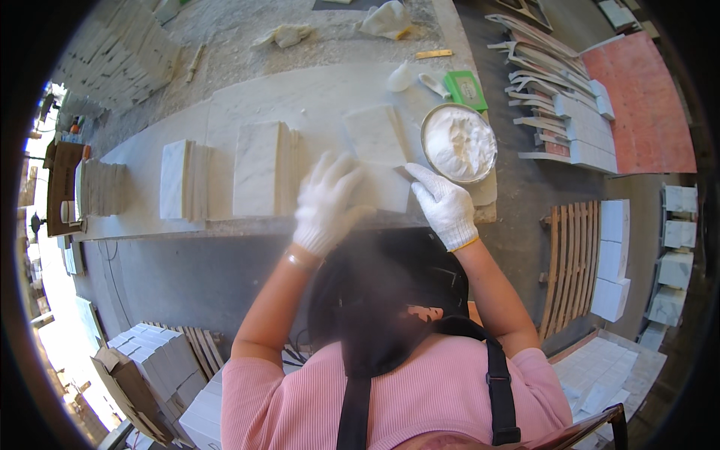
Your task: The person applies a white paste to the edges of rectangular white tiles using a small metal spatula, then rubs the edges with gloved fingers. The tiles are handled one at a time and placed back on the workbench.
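Note:
My left hand (328,199), in a white knit glove, is blurred by motion, its fingers spread beside the left edge of a marble tile (384,191). My right hand (444,208), gloved too, is closed on what looks like a small putty knife (405,173); only a dark thin edge of it shows over the tile. Behind that tile leans another pale marble tile (373,135). To the right of them stands a round bowl (425,150) heaped with white paste (461,141). Left of my left hand, a stack of grey-veined tiles (257,169) stands on edge.
More tile stacks (176,180) line the bench (150,225) leftward. A green box (465,90), a white bottle (400,77) and rags (386,20) lie farther back. Tile strips (536,90) and a wooden pallet (571,262) sit to the right; stacked white blocks (161,360) are at lower left.

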The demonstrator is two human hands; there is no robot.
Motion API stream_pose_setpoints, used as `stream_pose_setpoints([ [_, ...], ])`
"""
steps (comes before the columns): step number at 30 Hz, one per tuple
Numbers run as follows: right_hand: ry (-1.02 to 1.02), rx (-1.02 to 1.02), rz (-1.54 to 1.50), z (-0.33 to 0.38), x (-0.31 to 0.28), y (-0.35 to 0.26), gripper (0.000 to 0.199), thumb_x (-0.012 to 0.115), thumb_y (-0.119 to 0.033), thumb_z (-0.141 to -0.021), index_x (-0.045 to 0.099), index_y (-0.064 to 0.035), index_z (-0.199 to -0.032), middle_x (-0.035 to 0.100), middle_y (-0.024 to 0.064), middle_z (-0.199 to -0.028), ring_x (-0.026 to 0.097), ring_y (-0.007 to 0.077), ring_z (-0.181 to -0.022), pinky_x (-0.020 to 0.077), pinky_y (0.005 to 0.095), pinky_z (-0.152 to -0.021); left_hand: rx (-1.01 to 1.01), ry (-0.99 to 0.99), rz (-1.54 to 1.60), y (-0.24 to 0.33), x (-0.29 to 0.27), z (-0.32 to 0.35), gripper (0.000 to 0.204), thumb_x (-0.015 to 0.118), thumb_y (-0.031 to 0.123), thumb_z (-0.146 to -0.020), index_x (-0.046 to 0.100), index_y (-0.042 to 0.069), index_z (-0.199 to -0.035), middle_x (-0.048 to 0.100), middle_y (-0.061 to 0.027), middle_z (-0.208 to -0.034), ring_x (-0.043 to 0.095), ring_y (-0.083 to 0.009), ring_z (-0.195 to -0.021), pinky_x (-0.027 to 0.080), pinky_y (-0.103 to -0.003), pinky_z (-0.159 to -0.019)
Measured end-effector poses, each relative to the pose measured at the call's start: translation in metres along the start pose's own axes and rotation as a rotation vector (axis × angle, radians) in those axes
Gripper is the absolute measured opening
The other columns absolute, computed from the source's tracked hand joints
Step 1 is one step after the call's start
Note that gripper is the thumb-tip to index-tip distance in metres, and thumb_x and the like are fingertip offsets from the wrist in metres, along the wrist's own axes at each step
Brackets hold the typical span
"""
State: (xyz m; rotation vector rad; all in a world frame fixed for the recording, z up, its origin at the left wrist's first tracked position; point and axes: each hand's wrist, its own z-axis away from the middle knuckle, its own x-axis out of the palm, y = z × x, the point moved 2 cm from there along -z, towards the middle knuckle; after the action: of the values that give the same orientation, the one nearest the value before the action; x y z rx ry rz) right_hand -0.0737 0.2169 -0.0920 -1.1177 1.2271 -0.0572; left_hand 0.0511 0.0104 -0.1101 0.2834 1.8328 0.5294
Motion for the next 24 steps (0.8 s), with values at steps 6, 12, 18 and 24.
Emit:
stream_pose_setpoints([
  [6,-0.099,0.001,0.040,-0.007,0.000,-0.007,0.034,0.070,-0.019,-0.097,0.075,-0.0159,-0.131,0.077,0.0129,-0.120,0.074,0.0291,-0.107,0.0585,0.0369,-0.091,0.016,-0.026,-0.024,-0.001,-0.004,-0.007,0.072,0.090,0.041,-0.068,0.069,0.014,-0.131,0.057,-0.0156,-0.151,0.049,-0.0423,-0.141,0.041,-0.054,-0.113],
  [12,-0.231,0.087,0.190,0.003,0.005,-0.009,0.031,0.069,-0.018,-0.097,0.076,-0.0189,-0.127,0.077,0.0133,-0.115,0.074,0.0319,-0.102,0.0594,0.0385,-0.086,-0.001,-0.036,-0.071,0.002,-0.007,-0.009,0.073,0.091,0.041,-0.068,0.068,0.015,-0.132,0.054,-0.0181,-0.154,0.048,-0.0427,-0.141,0.042,-0.054,-0.112],
  [18,-0.060,-0.012,-0.003,-0.001,-0.002,-0.004,0.033,0.070,-0.019,-0.096,0.076,-0.0227,-0.129,0.077,0.0130,-0.113,0.074,0.0329,-0.098,0.0597,0.0391,-0.084,-0.017,-0.090,-0.121,0.006,-0.008,-0.012,0.084,0.091,0.042,-0.067,0.062,0.012,-0.139,0.055,-0.0178,-0.152,0.049,-0.0422,-0.140,0.042,-0.054,-0.111],
  [24,-0.361,0.073,0.097,0.031,-0.004,-0.004,0.033,0.067,-0.019,-0.098,0.075,-0.0189,-0.130,0.076,0.0152,-0.117,0.073,0.0343,-0.103,0.0580,0.0424,-0.090,0.046,-0.083,-0.191,0.008,-0.008,-0.025,0.096,0.093,0.046,-0.061,0.058,0.008,-0.142,0.063,-0.0192,-0.127,0.057,-0.0417,-0.124,0.046,-0.053,-0.104],
])
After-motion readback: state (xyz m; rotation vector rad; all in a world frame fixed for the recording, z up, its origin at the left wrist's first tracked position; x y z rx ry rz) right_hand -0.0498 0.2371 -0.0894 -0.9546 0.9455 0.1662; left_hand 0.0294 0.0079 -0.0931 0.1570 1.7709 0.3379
